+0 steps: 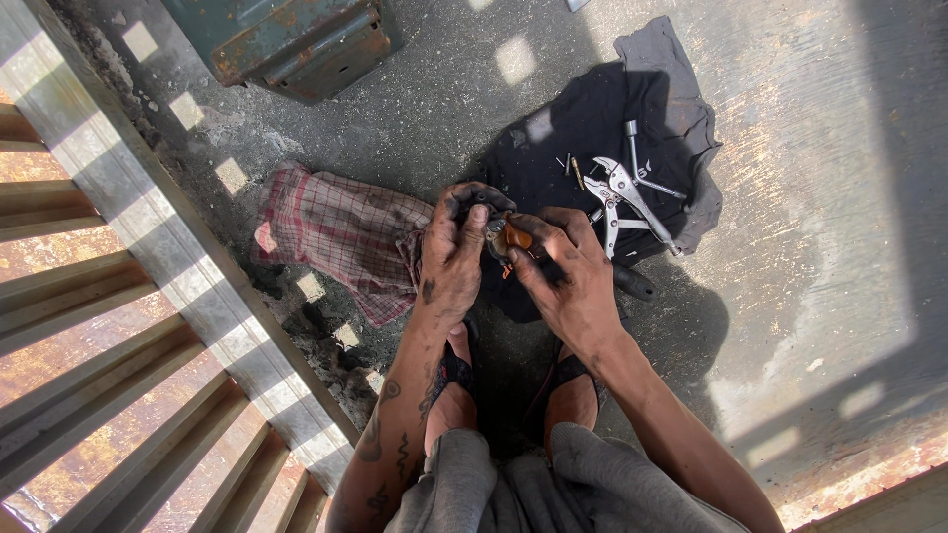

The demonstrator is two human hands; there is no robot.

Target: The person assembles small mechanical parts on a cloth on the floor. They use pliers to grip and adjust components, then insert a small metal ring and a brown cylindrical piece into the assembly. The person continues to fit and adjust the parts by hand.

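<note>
Hands grip one small orange-and-metal part [506,237] — left hand [456,259] wrapped shut around it, right hand [565,278] pinching its edge — locking pliers [624,197] lie nearby, likely needed next.

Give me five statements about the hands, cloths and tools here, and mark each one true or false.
1. Both hands grip one small part together. True: the left hand and right hand close on a small orange-brown part.
2. The locking pliers are in the right hand. False: the pliers lie on the dark cloth.
3. A red checked rag lies left of the hands. True: the rag is on the concrete there.
4. The person wears gloves. False: both hands are bare and grimy.
5. The green metal box sits on the dark cloth. False: the box stands on bare floor, apart.
</note>
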